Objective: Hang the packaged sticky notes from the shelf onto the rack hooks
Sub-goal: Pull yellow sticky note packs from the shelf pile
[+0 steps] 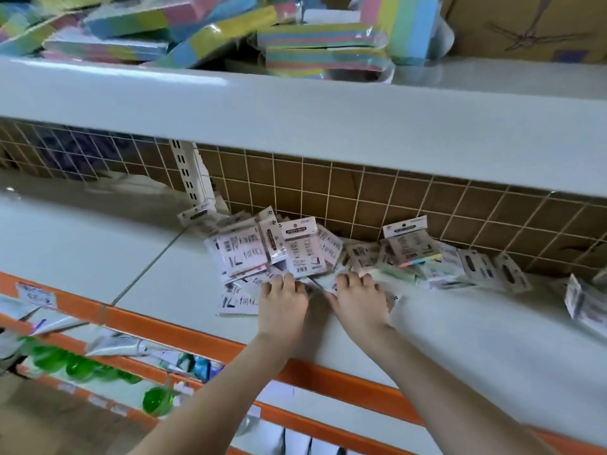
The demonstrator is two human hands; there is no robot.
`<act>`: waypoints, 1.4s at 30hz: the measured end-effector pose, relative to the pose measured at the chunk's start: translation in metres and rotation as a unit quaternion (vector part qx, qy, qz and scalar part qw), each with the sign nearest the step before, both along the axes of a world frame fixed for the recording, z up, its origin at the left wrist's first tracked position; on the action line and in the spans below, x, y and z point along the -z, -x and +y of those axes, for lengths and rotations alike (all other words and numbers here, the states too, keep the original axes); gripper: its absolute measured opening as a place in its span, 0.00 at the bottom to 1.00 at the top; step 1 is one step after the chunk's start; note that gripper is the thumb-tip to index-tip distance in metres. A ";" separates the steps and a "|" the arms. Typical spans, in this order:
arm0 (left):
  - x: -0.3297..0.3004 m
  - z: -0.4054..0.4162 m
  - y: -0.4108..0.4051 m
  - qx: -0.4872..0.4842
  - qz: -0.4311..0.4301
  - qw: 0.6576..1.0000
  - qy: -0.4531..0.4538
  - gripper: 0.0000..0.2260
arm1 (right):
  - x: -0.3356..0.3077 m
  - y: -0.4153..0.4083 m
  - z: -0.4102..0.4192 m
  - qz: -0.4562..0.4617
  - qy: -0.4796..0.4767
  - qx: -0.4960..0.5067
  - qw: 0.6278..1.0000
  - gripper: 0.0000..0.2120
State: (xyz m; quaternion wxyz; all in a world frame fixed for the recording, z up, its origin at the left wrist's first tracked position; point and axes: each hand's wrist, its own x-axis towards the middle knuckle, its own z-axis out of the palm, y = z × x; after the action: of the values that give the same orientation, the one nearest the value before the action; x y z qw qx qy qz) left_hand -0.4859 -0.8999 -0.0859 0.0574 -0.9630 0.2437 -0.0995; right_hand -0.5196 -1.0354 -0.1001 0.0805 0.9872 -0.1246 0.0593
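Several packaged sticky notes [303, 249] lie in a loose pile on the white middle shelf [115, 251], against the wire grid back panel [361, 198]. More packets [460, 261] spread to the right. My left hand [284, 307] and my right hand [359, 302] reach side by side to the pile's front edge. Their fingers are curled down onto the nearest packets and the fingertips are hidden. One flat packet [236, 300] lies partly under my left hand. No rack hook shows.
The upper shelf [295, 103] overhangs the pile and carries stacks of pastel sticky-note blocks [322, 50] and a cardboard box [525, 24]. A lone packet [581, 300] lies far right. The orange shelf edge [184, 333] runs below, with green items [82, 366] on lower levels.
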 end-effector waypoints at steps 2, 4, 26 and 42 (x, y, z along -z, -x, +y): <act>0.003 0.000 0.002 0.033 0.030 0.999 -0.007 0.16 | -0.006 0.006 0.004 -0.022 0.017 0.004 1.000 0.18; 0.012 0.001 0.003 0.053 0.049 0.997 0.013 0.18 | -0.013 0.013 0.001 -0.056 0.030 -0.002 0.998 0.17; -0.008 0.001 0.013 -0.013 0.468 0.719 0.513 0.11 | -0.035 0.087 -0.073 0.047 -0.290 0.023 0.956 0.18; -0.018 0.004 0.009 -0.022 0.347 0.783 0.515 0.09 | -0.027 0.130 -0.110 0.209 -0.233 -0.103 0.944 0.33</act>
State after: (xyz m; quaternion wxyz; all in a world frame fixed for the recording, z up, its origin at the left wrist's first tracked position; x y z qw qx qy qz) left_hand -0.4949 -0.8957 -0.0681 -0.5334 -0.8240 0.1380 0.1318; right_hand -0.6498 -1.1455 -0.0728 -0.1344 0.9760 -0.0128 -0.1710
